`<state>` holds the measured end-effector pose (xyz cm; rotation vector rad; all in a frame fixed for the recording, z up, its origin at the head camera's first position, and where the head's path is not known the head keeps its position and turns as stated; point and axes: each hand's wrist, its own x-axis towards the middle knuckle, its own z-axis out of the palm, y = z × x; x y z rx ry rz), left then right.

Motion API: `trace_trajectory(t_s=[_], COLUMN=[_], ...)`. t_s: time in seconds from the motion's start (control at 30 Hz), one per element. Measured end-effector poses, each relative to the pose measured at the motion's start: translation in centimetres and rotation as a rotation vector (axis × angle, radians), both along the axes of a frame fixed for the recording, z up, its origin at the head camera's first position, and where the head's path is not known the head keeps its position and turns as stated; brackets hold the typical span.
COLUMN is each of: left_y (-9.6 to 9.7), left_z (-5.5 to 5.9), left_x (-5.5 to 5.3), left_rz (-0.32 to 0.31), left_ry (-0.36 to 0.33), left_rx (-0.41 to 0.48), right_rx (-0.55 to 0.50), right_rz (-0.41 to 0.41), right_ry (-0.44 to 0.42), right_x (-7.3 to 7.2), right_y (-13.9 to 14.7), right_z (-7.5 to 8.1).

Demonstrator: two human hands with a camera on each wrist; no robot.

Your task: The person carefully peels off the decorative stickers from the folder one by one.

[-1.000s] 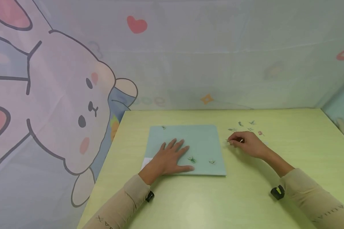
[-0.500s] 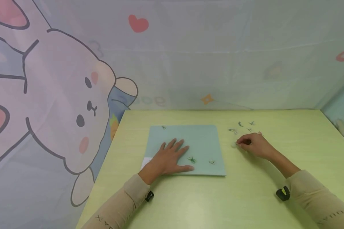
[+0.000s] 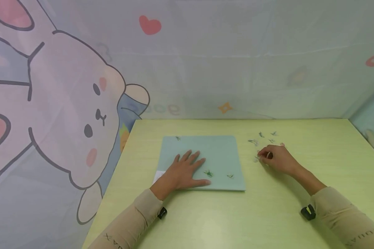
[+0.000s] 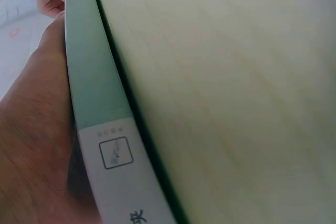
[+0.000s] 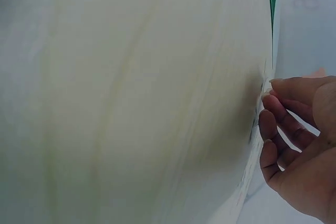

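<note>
My left hand lies flat on a light green file folder, fingers spread. Its white label and spine show in the left wrist view. Leaf-patterned stickers sit on the cover: one green sprig by the left thumb, a paler one near the right corner, another at the far edge. Right of the folder, my right hand pinches a small pale leaf sticker between thumb and forefinger, low over the table. Its details are too small to tell. The right wrist view shows the right hand's fingertips together.
Several small plant stickers lie on the yellow-green table beyond the right hand. A pink flower sticker is partly hidden by that hand. A printed cloth hangs along the table's back and left.
My right hand has moved a little to the right with the pinched sticker, partly covering the pink flower. In the last half second it has barely moved. My left hand has stayed on the folder.
</note>
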<state>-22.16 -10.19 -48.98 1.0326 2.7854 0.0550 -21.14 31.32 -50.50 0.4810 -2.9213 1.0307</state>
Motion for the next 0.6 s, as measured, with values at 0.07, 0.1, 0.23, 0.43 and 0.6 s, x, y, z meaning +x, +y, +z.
trace_trajectory(t_s=[0.07,0.1,0.23,0.43,0.6], left_y=[0.09,0.14,0.17,0.20,0.25], left_z=[0.12,0.18,0.15,0.11,0.26], left_x=[-0.11,-0.16,-0.20,-0.28,-0.28], left_rz=[0.005,0.008,0.011,0.009,0.011], left_ry=[-0.002,-0.003,-0.004,-0.004,-0.008], left_rx=[0.009,0.014,0.008,0.008,0.000], right_rx=[0.008,0.011,0.010,0.010,-0.016], right_rz=[0.000,0.001,0.001,0.008,0.020], right_ry=[0.008,0.012,0.026,0.046,0.067], right_x=[-0.29,-0.42,-0.31,-0.07,-0.05], right_y=[0.08,0.12,0.05,-0.12,-0.80], right_z=[0.37,0.57,0.57,0.42,0.64])
